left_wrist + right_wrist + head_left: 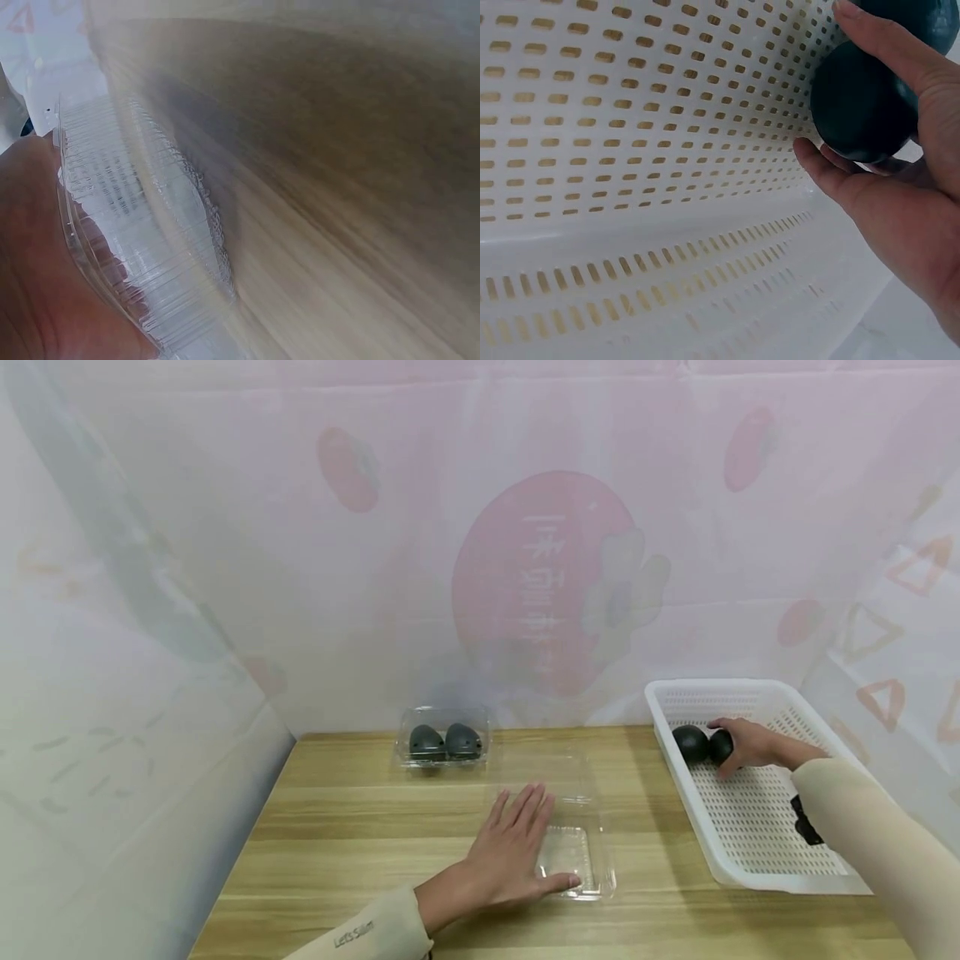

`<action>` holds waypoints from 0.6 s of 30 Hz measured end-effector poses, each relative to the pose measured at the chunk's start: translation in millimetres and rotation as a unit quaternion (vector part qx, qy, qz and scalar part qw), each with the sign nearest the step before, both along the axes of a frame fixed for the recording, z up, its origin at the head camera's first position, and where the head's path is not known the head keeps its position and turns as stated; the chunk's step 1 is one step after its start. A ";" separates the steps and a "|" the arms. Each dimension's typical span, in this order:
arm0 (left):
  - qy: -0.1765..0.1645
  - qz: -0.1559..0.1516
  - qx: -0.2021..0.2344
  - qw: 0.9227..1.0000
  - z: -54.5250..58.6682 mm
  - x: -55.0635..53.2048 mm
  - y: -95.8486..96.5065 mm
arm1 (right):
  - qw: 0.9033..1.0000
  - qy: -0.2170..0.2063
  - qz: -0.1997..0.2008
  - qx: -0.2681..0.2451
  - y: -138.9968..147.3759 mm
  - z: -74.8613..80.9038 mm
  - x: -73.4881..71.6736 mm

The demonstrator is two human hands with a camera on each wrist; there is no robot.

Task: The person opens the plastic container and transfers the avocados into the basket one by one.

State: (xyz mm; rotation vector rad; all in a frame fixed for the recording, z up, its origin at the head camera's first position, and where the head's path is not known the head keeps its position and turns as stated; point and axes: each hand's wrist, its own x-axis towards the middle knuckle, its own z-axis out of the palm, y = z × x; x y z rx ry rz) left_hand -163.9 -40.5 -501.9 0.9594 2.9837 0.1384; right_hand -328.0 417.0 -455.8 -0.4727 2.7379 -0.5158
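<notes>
My right hand (756,746) reaches into the white basket (712,852) and holds a dark green, rounded avocado-like fruit (859,101) between thumb and fingers. A second dark fruit (689,744) lies right beside it, toward the basket's left wall. On the table, my left hand (506,852) rests with fairly straight, spread fingers over the left side of a clear plastic clamshell box (570,852). The box lies unfolded, its lid laid back toward the wall. In the left wrist view the ribbed clear plastic (161,225) shows next to the hand.
A closed clear box (480,718) with two dark fruits (462,742) stands at the table's back edge, left of the unfolded box. Behind the wooden table (337,827) hangs a pale printed curtain (405,568). A small black device (806,822) shows by the right sleeve.
</notes>
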 end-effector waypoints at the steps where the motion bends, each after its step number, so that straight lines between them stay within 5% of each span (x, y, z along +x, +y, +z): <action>1: 0.003 -0.001 -0.001 1.000 0.1 1.1 -1.2 | 1.000 -0.004 0.000 -0.001 -0.2 1.7 0.0; 18: 0.047 -0.023 -0.024 0.998 0.9 28.7 -21.5 | 0.999 0.020 0.031 -0.009 -3.9 38.8 -5.5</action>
